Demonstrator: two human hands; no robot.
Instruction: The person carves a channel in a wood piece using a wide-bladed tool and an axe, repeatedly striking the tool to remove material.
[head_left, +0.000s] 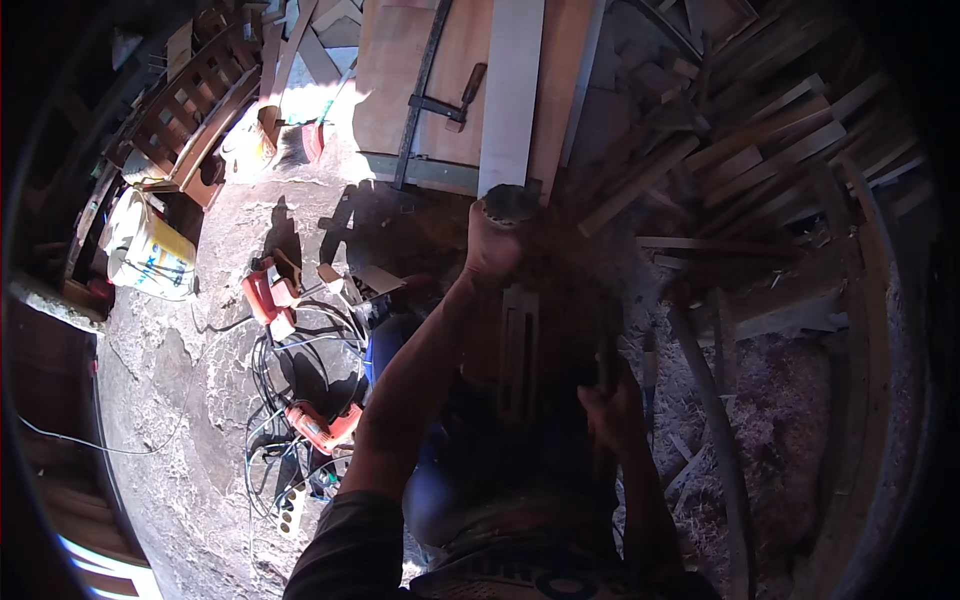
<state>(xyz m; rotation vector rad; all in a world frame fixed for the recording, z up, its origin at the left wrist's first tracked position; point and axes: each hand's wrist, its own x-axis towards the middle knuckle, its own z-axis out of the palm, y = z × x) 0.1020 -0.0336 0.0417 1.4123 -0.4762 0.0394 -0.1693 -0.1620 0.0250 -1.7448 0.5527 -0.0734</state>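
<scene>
Gripping: the left hand (493, 243) at frame centre wraps its fingers (488, 268) shut around the near end of a dark wooden piece (512, 203), just under the pale plank (511, 90).
Right hand: the right hand (612, 412), lower right of centre, sits in deep shadow against a dark upright slat (604, 372); whether its fingers are closed on it cannot be told.
Thing's place: the dark wooden piece lies at the near edge of the desk (400, 90), top centre, touching the left hand's fingers.
Hidden: most of the dark slatted frame (518, 350) between the two hands is lost in shadow; its outline and how it joins the gripped end are hard to make out.
Look of the thing: dark brown, rough at its end, rounded where the fingers close on it.
Around: a black clamp (432, 100) lies on the desk; red power tools (268, 298) and tangled cables (290, 370) lie on the floor at centre left, a white bucket (152, 258) at left, and stacked wood offcuts (760, 150) at upper right.
</scene>
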